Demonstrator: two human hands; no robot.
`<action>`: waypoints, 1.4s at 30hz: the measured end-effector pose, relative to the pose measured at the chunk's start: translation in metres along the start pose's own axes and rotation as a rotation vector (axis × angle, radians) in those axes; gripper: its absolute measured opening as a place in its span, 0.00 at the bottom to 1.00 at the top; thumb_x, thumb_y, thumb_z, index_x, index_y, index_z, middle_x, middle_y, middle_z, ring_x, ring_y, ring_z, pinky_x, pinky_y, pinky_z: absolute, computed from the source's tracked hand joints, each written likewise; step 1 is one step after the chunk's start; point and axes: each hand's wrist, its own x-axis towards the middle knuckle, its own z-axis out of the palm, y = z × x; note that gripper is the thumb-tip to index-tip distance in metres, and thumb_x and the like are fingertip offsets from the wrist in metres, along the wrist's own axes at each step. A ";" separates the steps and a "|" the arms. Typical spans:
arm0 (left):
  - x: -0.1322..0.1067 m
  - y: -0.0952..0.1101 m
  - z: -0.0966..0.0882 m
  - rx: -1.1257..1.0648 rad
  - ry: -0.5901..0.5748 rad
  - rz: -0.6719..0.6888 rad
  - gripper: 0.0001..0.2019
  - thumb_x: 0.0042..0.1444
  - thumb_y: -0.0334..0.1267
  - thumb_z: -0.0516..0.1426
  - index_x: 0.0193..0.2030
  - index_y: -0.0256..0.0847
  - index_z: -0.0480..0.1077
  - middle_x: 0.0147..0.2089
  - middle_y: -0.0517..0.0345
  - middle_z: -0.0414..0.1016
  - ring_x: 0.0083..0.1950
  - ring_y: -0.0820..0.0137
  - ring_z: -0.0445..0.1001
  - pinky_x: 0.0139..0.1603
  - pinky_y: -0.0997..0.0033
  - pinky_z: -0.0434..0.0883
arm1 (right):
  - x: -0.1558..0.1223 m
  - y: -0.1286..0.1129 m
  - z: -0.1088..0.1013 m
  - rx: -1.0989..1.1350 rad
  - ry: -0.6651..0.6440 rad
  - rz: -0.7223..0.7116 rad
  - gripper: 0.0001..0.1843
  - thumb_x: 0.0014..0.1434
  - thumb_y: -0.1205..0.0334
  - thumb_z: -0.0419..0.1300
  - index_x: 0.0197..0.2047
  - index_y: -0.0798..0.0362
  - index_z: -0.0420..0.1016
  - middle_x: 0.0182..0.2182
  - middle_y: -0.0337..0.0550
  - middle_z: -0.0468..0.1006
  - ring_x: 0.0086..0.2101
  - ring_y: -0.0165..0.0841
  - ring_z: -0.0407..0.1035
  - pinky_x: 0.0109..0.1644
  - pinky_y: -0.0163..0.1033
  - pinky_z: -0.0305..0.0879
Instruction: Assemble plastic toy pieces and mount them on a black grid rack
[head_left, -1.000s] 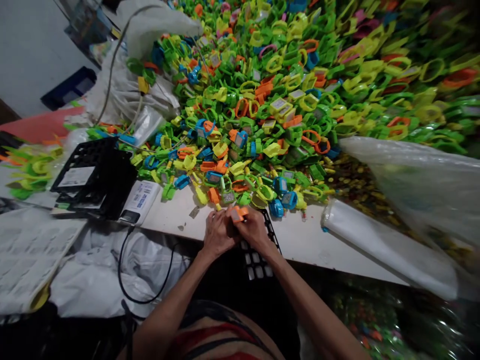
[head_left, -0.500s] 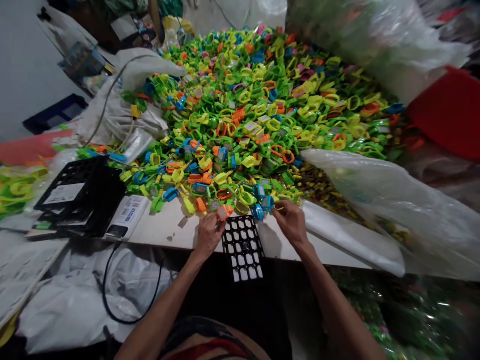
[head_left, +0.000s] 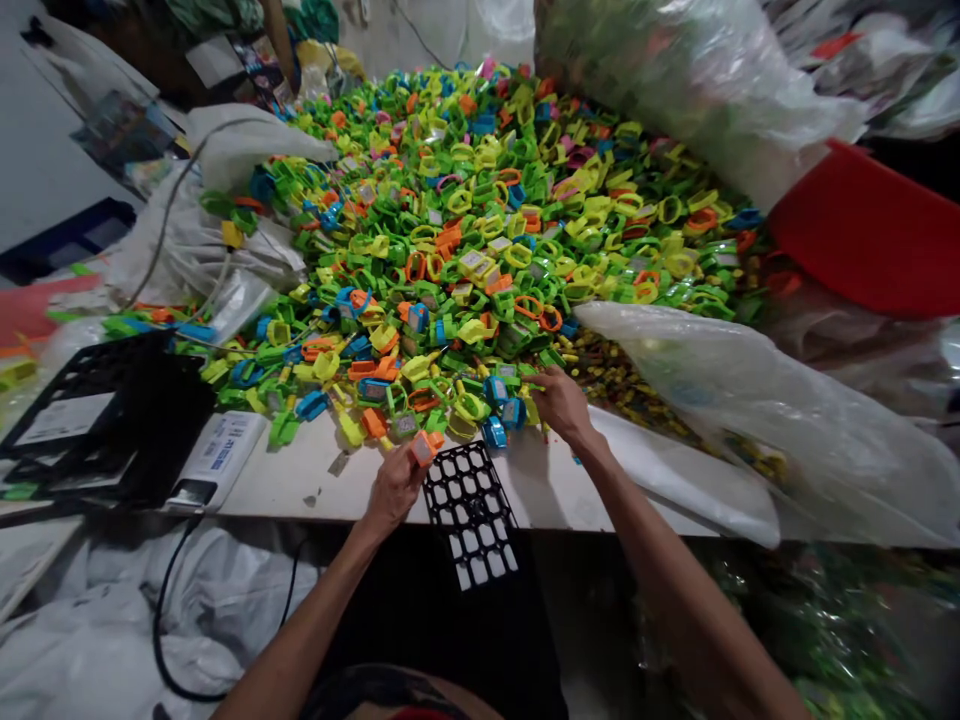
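Between the fingertips of my left hand (head_left: 396,486) is an orange toy watch (head_left: 426,448) with a pale face, raised near the table's front edge. Just right of it lies a black grid tray (head_left: 471,510), its lower end jutting past the edge. My right hand (head_left: 561,405) reaches to the near side of the pile, index finger stretched out by a green watch (head_left: 507,371); its other fingertips are partly hidden. Several blue toy watches (head_left: 495,432) sit together between the tray and my right hand.
A big heap of coloured toy watches (head_left: 450,230) covers the table (head_left: 292,475). Black trays (head_left: 142,430) and a white box (head_left: 219,458) stand at left. Clear plastic sheeting (head_left: 720,400) lies at right, below a red scoop-like object (head_left: 862,235).
My right hand has moved forward to the pile, beside the blue watches. The left hand still holds the orange toy watch. The whole view has shifted slightly.
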 end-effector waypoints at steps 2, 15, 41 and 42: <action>0.001 0.002 0.000 -0.036 -0.008 -0.001 0.14 0.63 0.40 0.48 0.51 0.38 0.65 0.40 0.50 0.74 0.42 0.65 0.74 0.42 0.67 0.73 | 0.014 -0.003 -0.010 -0.151 -0.165 -0.114 0.16 0.57 0.73 0.47 0.38 0.56 0.76 0.44 0.52 0.71 0.37 0.36 0.71 0.34 0.35 0.58; 0.003 0.009 -0.010 -0.204 -0.121 -0.008 0.12 0.63 0.39 0.48 0.49 0.38 0.66 0.41 0.50 0.73 0.42 0.67 0.73 0.42 0.69 0.72 | -0.060 -0.050 0.015 1.022 -0.142 0.051 0.11 0.47 0.57 0.57 0.30 0.55 0.71 0.20 0.38 0.71 0.20 0.29 0.63 0.23 0.33 0.59; -0.005 0.017 -0.022 -0.247 -0.126 -0.062 0.06 0.56 0.34 0.52 0.36 0.40 0.71 0.34 0.56 0.73 0.34 0.70 0.73 0.34 0.73 0.72 | -0.079 -0.070 0.028 0.858 -0.247 -0.167 0.14 0.45 0.67 0.58 0.37 0.55 0.76 0.29 0.42 0.77 0.29 0.33 0.71 0.33 0.34 0.65; -0.005 0.020 -0.026 -0.238 -0.106 -0.099 0.08 0.55 0.34 0.53 0.40 0.40 0.71 0.36 0.55 0.74 0.35 0.70 0.73 0.35 0.72 0.72 | -0.077 -0.053 0.023 0.896 -0.177 -0.119 0.16 0.46 0.65 0.58 0.40 0.55 0.76 0.31 0.42 0.78 0.30 0.33 0.71 0.34 0.35 0.66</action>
